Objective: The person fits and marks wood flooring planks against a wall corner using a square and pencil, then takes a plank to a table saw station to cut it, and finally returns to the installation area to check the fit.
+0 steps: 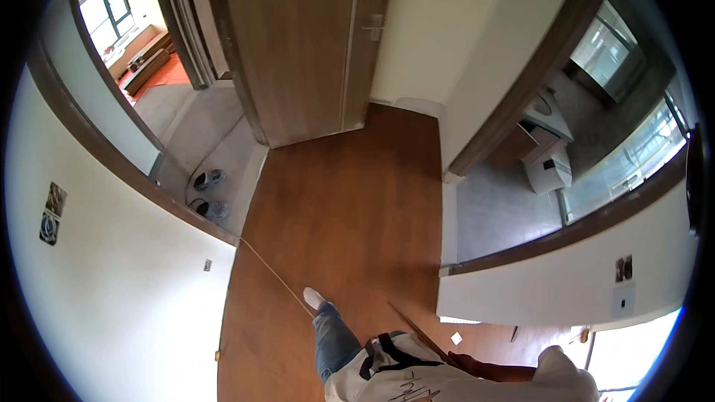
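Observation:
My right hand (463,362) is low in the view, in front of my body, with the arm coming in from the right. Its fingers look closed round a long, narrow brown strip (417,329), which slants forward and left over the floor. The far end of the strip narrows to a thin tip. Partly hidden by my body and shirt, the near end cannot be followed. My left hand does not show.
Brown wood flooring (342,201) runs to a wooden door (298,45). A thin cord (275,274) crosses it near my foot (313,297). Shoes (212,180) stand in the left doorway. Beyond the right doorway are a cabinet (536,141) and glass panel. A white square (456,339) lies nearby.

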Available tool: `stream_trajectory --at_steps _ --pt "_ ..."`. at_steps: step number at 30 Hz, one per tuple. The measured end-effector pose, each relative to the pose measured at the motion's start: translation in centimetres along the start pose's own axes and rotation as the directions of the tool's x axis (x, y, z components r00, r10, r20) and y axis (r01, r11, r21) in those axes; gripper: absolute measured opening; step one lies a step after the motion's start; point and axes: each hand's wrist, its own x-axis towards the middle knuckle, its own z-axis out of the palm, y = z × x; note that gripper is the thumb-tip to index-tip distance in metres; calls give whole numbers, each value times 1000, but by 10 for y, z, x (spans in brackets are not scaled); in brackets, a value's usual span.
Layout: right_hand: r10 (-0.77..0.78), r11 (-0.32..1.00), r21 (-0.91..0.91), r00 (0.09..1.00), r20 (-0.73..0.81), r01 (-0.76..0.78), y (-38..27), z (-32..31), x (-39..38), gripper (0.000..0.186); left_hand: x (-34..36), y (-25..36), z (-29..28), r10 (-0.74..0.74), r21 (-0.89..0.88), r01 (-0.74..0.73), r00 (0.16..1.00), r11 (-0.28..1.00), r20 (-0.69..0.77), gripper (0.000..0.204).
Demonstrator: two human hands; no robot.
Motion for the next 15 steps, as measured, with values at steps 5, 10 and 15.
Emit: stream_trajectory --at_steps 5,10,15 --pt "38 999 33 998 -42 -37 -142 29 14 51 19 32 -82 -50 -37 51 999 998 13 18" --pt "18 988 -151 998 -59 -26 -300 44 33 54 34 75 -129 -139 -157 138 990 978 5 18" --pt "2 961 -275 998 -64 -19 -438 52 55 58 61 125 -144 -213 -248 212 977 945 23 18"
